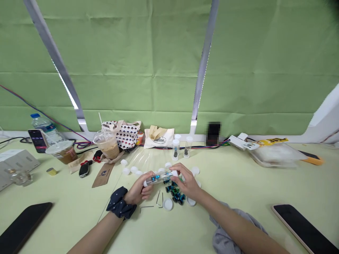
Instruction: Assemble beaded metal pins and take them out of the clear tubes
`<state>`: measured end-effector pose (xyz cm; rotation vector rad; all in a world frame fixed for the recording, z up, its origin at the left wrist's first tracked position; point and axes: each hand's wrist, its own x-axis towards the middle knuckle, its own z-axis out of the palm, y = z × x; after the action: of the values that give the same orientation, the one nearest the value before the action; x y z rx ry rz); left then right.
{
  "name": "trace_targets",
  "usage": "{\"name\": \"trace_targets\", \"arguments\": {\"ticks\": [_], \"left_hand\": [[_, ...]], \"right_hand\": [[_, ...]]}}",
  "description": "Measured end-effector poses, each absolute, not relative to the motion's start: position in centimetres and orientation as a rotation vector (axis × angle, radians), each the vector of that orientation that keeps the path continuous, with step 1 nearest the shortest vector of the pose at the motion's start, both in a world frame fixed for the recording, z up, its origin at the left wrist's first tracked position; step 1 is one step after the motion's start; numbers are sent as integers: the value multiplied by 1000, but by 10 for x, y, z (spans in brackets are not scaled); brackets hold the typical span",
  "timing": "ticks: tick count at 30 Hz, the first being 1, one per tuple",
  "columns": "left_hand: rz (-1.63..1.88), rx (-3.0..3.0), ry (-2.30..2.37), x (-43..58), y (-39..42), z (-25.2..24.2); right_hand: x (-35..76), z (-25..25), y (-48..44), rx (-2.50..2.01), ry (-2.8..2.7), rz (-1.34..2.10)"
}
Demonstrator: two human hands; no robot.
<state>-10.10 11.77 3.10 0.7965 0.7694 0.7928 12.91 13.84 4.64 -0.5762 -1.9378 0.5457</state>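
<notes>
A clear plastic tube [160, 177] with white end caps and blue parts inside lies across between my two hands. My left hand [140, 186] is closed around its left end. At the other end, the fingers and thumb of my right hand [185, 180] pinch the white cap [174, 173]. Just below the tube is a heap of small blue, green and black parts [178, 196]. Several loose white caps lie around it, one of them a round cap [167, 204] near the front. L-shaped hex keys [147, 207] rest left of that cap. Empty clear tubes [145, 158] fan out behind my left hand.
Two capped tubes [175, 150] stand upright behind my hands. To the left are iced drinks [108, 146], a car key [84, 170] and a water bottle [45, 125]. Phones lie at the left front [26, 225] and right front [302, 225]. A plastic-wrapped pack [275, 155] sits back right.
</notes>
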Motion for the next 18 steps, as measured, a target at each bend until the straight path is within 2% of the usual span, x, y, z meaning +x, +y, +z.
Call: {"name": "trace_targets", "arguments": {"ticks": [7, 12, 18], "left_hand": [[735, 737, 772, -103, 123, 26], [710, 744, 757, -106, 124, 23], [796, 833, 862, -97, 117, 30]], "right_hand": [[139, 40, 138, -450, -1979, 539], [150, 35, 144, -508, -1912, 390], [159, 38, 147, -621, -1998, 527]]}}
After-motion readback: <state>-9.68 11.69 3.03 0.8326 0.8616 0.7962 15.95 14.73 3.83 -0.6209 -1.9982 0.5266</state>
